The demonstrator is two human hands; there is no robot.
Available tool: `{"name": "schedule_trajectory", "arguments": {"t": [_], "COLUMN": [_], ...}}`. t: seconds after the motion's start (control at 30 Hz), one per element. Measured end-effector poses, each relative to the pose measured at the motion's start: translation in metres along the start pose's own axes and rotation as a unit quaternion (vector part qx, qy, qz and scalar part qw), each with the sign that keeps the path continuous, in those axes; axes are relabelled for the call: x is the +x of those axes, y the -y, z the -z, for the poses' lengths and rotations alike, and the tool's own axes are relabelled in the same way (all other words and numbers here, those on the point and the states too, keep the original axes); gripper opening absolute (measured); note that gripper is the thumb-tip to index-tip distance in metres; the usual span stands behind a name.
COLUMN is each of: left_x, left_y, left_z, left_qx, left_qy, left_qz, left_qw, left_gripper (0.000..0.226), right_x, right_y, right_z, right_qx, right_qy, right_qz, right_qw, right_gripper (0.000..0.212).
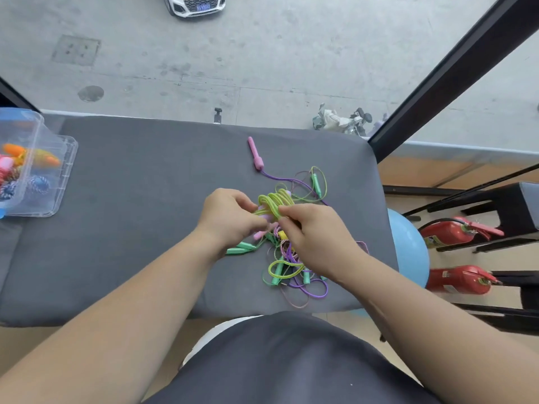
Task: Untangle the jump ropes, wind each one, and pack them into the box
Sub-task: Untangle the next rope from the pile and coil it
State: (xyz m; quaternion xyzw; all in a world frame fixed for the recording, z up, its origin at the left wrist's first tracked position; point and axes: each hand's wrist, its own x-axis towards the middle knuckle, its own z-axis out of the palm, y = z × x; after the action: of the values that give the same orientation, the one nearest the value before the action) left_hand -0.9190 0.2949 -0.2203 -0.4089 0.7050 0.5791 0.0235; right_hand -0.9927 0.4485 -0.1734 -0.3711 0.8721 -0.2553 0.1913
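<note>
A tangle of jump ropes (pixel 287 258) in green, purple and pink lies on the grey cushion (pixel 145 214), right of centre. Above it my left hand (pixel 229 217) and my right hand (pixel 315 237) both pinch a coiled bundle of yellow-green rope (pixel 272 203). One pink handle (pixel 255 154) lies apart toward the far edge, its purple cord (pixel 280 179) running back into the pile. Green handles (pixel 242 248) stick out below my left hand. A clear plastic box (pixel 32 164) stands at the far left.
The box holds colourful toys (pixel 17 167). A black post (pixel 455 68) rises at the right behind the cushion. A blue ball (pixel 408 249) and two red fire extinguishers (pixel 458 279) sit on the floor to the right, beside black stools (pixel 495 211).
</note>
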Motion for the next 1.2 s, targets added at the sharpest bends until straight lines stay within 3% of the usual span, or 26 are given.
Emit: {"name": "schedule_trajectory", "arguments": {"t": [0.07, 0.13, 0.23, 0.33, 0.4, 0.5, 0.57, 0.6, 0.7, 0.77, 0.87, 0.93, 1.07, 1.2], "left_x": [-0.002, -0.003, -0.002, 0.003, 0.005, 0.006, 0.005, 0.006, 0.008, 0.01, 0.01, 0.006, -0.01, -0.02], "left_y": [-0.001, 0.002, 0.009, 0.025, 0.034, 0.038, 0.036, 0.033, 0.023, 0.015, 0.0, -0.01, -0.023, -0.036], "left_z": [-0.004, -0.009, -0.01, -0.006, 0.0, 0.002, -0.001, -0.002, -0.001, 0.002, 0.007, 0.009, 0.009, 0.014], "left_qx": [0.01, 0.151, 0.344, 0.384, 0.39, 0.399, 0.404, 0.399, 0.32, 0.229, 0.078, -0.03, -0.173, -0.299], "left_qy": [-0.003, -0.029, -0.045, 0.013, 0.029, 0.04, 0.04, 0.034, -0.009, -0.024, -0.011, 0.019, 0.053, 0.127], "left_qz": [-0.019, -0.101, -0.26, -0.441, -0.51, -0.548, -0.534, -0.51, -0.376, -0.271, -0.139, -0.071, 0.011, 0.046], "left_qw": [1.0, 0.983, 0.901, 0.811, 0.766, 0.734, 0.741, 0.761, 0.87, 0.935, 0.987, 0.997, 0.983, 0.945], "left_gripper": [0.024, 0.024, 0.021, 0.006, 0.013, 0.019, 0.01, 0.007, 0.019, 0.025, 0.021, 0.022, 0.03, 0.05], "right_x": [-0.007, -0.009, 0.002, 0.011, 0.012, 0.01, 0.007, 0.004, -0.007, -0.012, -0.016, -0.021, -0.026, -0.028], "right_y": [0.001, 0.003, 0.0, -0.007, -0.011, -0.008, 0.0, 0.006, 0.02, 0.023, 0.015, 0.007, -0.004, -0.022], "right_z": [0.003, 0.004, 0.014, 0.038, 0.05, 0.053, 0.048, 0.043, 0.027, 0.025, 0.028, 0.024, 0.014, 0.009], "right_qx": [0.033, 0.057, 0.141, 0.346, 0.427, 0.465, 0.442, 0.395, 0.205, 0.192, 0.192, 0.142, 0.072, -0.005], "right_qy": [-0.011, -0.013, -0.026, -0.036, -0.016, -0.004, 0.003, 0.007, 0.018, 0.019, 0.002, -0.01, -0.053, -0.075], "right_qz": [-0.01, -0.041, -0.137, -0.265, -0.3, -0.305, -0.292, -0.273, -0.169, -0.147, -0.132, -0.107, -0.066, -0.012], "right_qw": [0.999, 0.997, 0.98, 0.899, 0.853, 0.831, 0.848, 0.877, 0.964, 0.97, 0.972, 0.984, 0.994, 0.997], "right_gripper": [0.018, 0.018, 0.02, 0.019, 0.017, 0.017, 0.015, 0.016, 0.02, 0.018, 0.022, 0.021, 0.015, 0.037]}}
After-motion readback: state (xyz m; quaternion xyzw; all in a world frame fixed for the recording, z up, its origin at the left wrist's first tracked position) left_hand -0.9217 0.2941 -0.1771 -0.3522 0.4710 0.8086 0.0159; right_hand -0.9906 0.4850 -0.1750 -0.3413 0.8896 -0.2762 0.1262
